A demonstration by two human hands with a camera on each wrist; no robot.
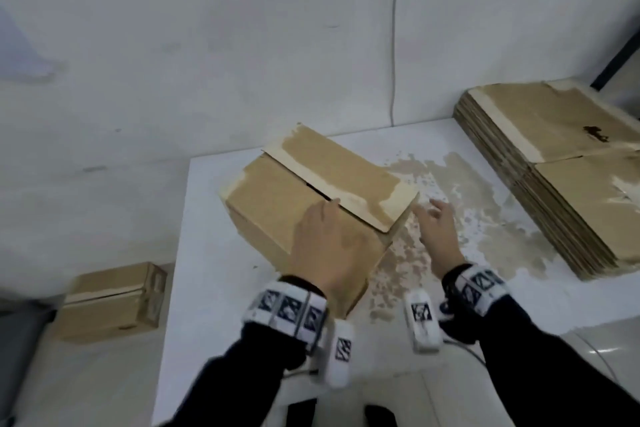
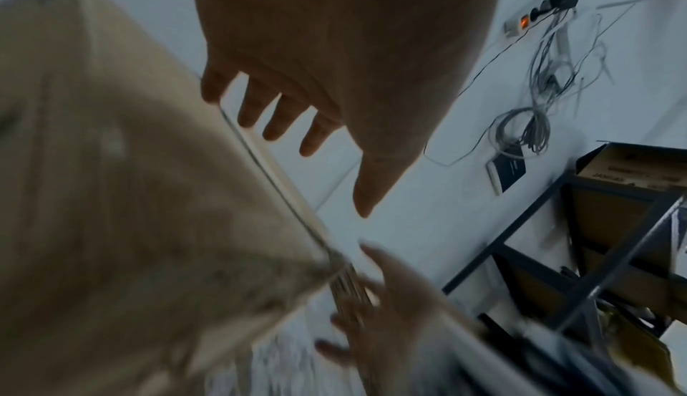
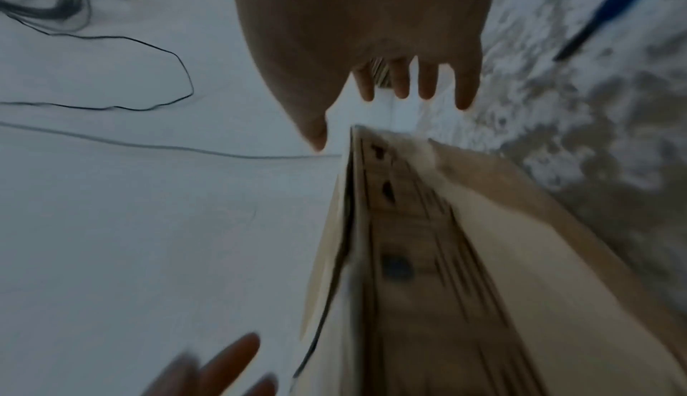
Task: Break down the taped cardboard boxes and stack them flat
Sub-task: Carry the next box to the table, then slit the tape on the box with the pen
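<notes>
Near the middle of the white table (image 1: 194, 253), turned at an angle to its edges: a brown cardboard box (image 1: 277, 204), still standing as a box, top flaps down. Far flap (image 1: 343, 177) slightly lifted along the centre seam, dark slit showing beneath, pale scars of torn tape along its borders. Left hand (image 1: 325, 246) flat on the near flap, fingers straight and relaxed, fingertips reaching the seam (fingers seen spread and unbent in the left wrist view (image 2: 282, 117), gripping nothing). Right hand (image 1: 440, 229) released too, fingers extended and spread, hovering just beside the box's right corner above the table; contact with the cardboard impossible to tell through the blur. Same hand in the right wrist view (image 3: 371, 35), fingers fanned above a box edge.

Right of the box, a wide patch of brown paper residue (image 1: 485, 211) stuck to the tabletop, bare of objects. Beyond that, at the table's far right corner, a stack of flattened boxes (image 1: 554, 163), its layered side running toward the near edge, well apart from the standing box. Open tabletop left of the box out to the left edge, and along the near edge in front of the wrists. Off the table to the left, lower down, a second taped box (image 1: 114, 302), still closed. Behind everything, a white wall (image 1: 207, 45) close to the table's far edge.
</notes>
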